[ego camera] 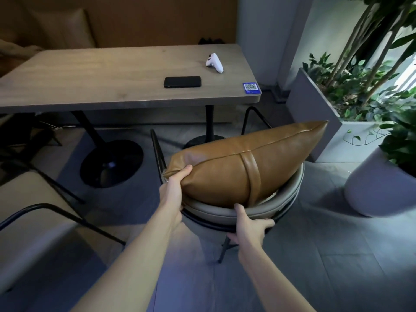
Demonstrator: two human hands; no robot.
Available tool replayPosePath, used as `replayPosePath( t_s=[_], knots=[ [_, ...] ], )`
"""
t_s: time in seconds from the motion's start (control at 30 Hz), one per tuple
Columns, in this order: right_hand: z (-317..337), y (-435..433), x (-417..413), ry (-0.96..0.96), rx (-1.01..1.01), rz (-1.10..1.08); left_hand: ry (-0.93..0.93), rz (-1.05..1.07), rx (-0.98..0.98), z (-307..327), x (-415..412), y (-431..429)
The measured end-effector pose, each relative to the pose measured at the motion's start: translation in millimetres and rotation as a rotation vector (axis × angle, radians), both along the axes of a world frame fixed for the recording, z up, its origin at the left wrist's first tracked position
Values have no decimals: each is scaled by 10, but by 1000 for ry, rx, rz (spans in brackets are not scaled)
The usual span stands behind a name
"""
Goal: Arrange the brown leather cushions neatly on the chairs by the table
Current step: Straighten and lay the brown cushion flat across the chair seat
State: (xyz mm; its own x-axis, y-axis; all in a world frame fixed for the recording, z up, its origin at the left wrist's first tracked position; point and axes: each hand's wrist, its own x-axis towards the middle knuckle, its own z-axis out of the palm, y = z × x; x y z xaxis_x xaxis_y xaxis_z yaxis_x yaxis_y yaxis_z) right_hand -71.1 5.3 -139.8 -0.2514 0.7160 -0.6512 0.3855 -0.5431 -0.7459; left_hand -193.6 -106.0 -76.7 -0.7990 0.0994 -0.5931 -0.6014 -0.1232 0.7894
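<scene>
A brown leather cushion (227, 167) with a vertical strap lies tilted on a round grey chair (265, 211), its right corner raised toward the planter. My left hand (174, 190) grips the cushion's left corner, thumb on top. My right hand (249, 226) holds the curved back rim of the chair just below the cushion's lower edge. The chair stands in front of the wooden table (108, 77).
On the table lie a black phone (182, 82), a white controller (215, 63) and a blue QR sticker (251, 88). A second chair (33, 221) stands at the left. Grey planters with leafy plants (360, 91) crowd the right. A tan bench cushion (65, 28) sits behind the table.
</scene>
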Motion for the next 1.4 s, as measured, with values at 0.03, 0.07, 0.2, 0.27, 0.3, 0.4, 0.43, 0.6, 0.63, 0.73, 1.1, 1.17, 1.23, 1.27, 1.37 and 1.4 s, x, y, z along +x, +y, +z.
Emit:
replayPosePath(
  t_s=[0.03, 0.07, 0.2, 0.27, 0.3, 0.4, 0.43, 0.6, 0.63, 0.73, 1.1, 1.17, 1.23, 1.27, 1.37, 1.4],
  knots=[
    [-32, -57, -74, 25, -20, 7, -3, 19, 14, 15, -104, -39],
    [-54, -115, -146, 43, -39, 13, -1, 30, 27, 27, -200, -84],
    [-81, -317, -422, 58, -61, 36, 43, 75, -8, 31, -513, -205],
    [-49, -377, -506, 67, -99, 48, 61, 146, -33, 47, -593, -173],
    [-29, -382, -526, 60, -116, 60, 68, 186, -57, 70, -590, -135],
    [-3, -282, -459, 61, -151, 137, 105, 271, -113, 118, -404, 1],
    [23, -229, -383, 78, -168, 178, 91, 291, -95, 104, -292, 49],
    [53, 275, 48, 51, -78, 286, -116, 262, 95, -12, 232, 370],
    [70, 391, 67, 48, -54, 253, -139, 272, 126, -17, 255, 438],
    [131, 588, 33, 89, -10, 303, -119, 363, 107, -43, 203, 524],
    [-79, 236, -395, 6, 108, 360, -98, 398, 40, 37, -260, 287],
    [-79, 166, -481, 1, 126, 365, -105, 389, 27, 87, -339, 245],
    [-85, 115, -526, -19, 108, 420, -61, 379, 2, 139, -406, 191],
    [-90, 116, -524, -23, 93, 453, -2, 379, -55, 165, -411, 167],
    [-84, 267, -457, -26, 61, 511, 308, 295, -485, 283, -365, 145],
    [-76, 354, -424, -32, 74, 502, 434, 245, -638, 338, -346, 175]
  ],
)
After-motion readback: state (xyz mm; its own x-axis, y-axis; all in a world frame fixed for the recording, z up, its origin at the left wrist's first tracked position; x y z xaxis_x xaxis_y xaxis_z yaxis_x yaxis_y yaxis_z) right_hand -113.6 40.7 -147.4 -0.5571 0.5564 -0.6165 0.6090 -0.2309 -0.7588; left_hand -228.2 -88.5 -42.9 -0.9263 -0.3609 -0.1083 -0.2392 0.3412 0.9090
